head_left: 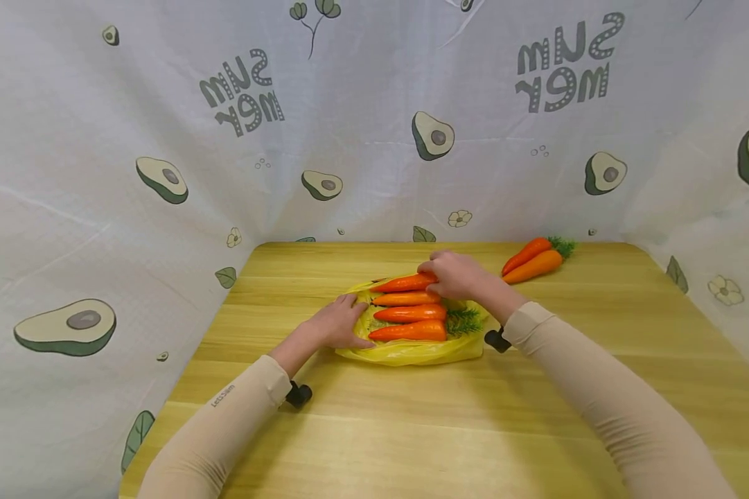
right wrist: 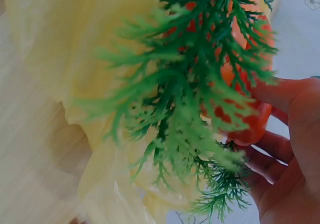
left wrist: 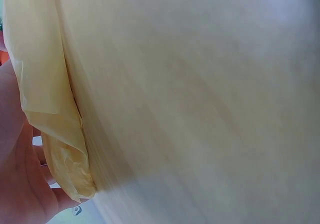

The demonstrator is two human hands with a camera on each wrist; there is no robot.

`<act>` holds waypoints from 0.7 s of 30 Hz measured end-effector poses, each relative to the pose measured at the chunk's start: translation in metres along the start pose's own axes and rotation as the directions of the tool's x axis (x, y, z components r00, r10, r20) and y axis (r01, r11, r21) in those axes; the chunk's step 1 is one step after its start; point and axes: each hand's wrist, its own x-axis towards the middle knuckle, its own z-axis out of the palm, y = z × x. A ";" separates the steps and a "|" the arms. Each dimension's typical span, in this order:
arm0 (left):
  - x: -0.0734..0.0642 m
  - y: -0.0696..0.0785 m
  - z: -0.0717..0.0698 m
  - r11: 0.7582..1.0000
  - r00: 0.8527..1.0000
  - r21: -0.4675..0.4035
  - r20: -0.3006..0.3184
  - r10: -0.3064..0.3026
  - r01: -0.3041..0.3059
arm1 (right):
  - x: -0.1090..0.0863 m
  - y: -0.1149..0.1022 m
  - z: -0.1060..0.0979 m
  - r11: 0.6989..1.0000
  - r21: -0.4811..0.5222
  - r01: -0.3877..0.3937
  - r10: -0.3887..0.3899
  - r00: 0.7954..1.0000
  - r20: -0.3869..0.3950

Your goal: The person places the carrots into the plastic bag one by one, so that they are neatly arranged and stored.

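Several orange-red carrots [head_left: 411, 314] with green leafy tops lie side by side in a yellow plastic bag [head_left: 411, 355] in the head view. My left hand [head_left: 337, 323] holds the bag's left end, thumb and fingers apart around the carrot tips. The left wrist view shows the bag's side [left wrist: 42, 59] against that hand. At the far side of the row, my right hand [head_left: 458, 274] grips the thick end of the farthest carrot [head_left: 405, 283]. Its thumb and fingers are around the carrot [right wrist: 252, 129] in the right wrist view, where leafy tops hide part of the row.
Two more carrots [head_left: 533, 262] lie together at the back right of the wooden table [head_left: 362, 430]. Behind and beside the table hangs a pale cloth [head_left: 374, 83] printed with avocados and lettering. A black wrist camera [head_left: 497, 340] sits under the right wrist.
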 end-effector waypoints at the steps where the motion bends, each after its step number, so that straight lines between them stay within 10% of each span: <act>1: 0.000 0.000 0.000 1.000 1.000 0.001 0.000 -0.001 0.001 | 0.000 0.000 0.001 1.000 0.000 -0.003 0.003 1.000 -0.003; 21: -0.001 0.001 -0.001 1.000 1.000 0.007 -0.004 0.008 -0.008 | -0.004 -0.002 -0.004 0.997 0.068 -0.021 0.023 0.999 -0.024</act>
